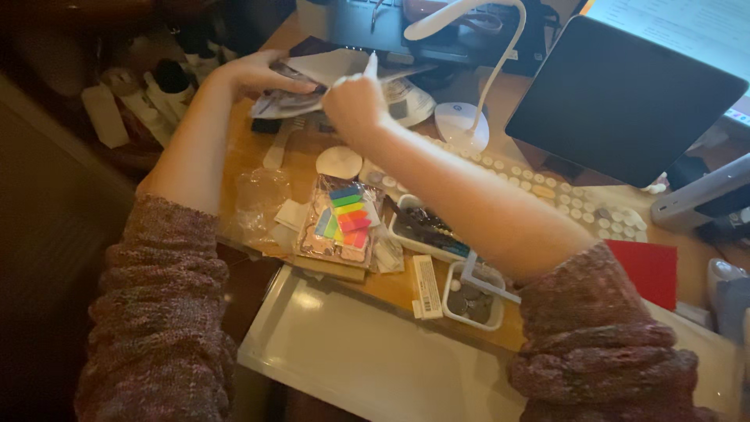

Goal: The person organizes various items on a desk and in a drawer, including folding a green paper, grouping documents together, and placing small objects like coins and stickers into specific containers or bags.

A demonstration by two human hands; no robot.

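Head view, down over a cluttered wooden desk (391, 293).

Left hand (254, 72) at far left of desk, fingers curled around a bundle of crumpled papers (328, 66), gripping from the left side. Bundle held just above the desk's far edge, in front of a laptop base (367, 27).

Right hand (355, 100) just right of the left, closed into a loose fist, fingers pinched on a slim white pen-like stick (370, 64) that points up and touches the papers. Exact kind of stick unclear.

Both forearms bare, knitted mauve sleeves (156, 312) pushed up toward the elbows.

Around the hands:
- White desk lamp (469, 117), round base just right of the right hand, curved neck arching overhead.
- Dark tablet screen (625, 98), tilted, at right.
- White keyboard with round keys (547, 187) running diagonally under the right forearm.
- Round white disc (339, 162) below the right hand.
- Clear packet of coloured sticky tabs (344, 215) mid-desk, lying on crumpled clear plastic.
- Small white tray (422, 230) with dark bits, beside the packet.
- Small square white dish (471, 301) with coins or similar grey rounds, near the desk's near edge.
- Flat white eraser-like block (426, 285) just left of that dish.
- Red card (644, 270) at right, partly under the sleeve.
- White bottles (148, 98) in shadow, far left, off the desk.
- Pale white board (351, 355) below the desk's near edge.
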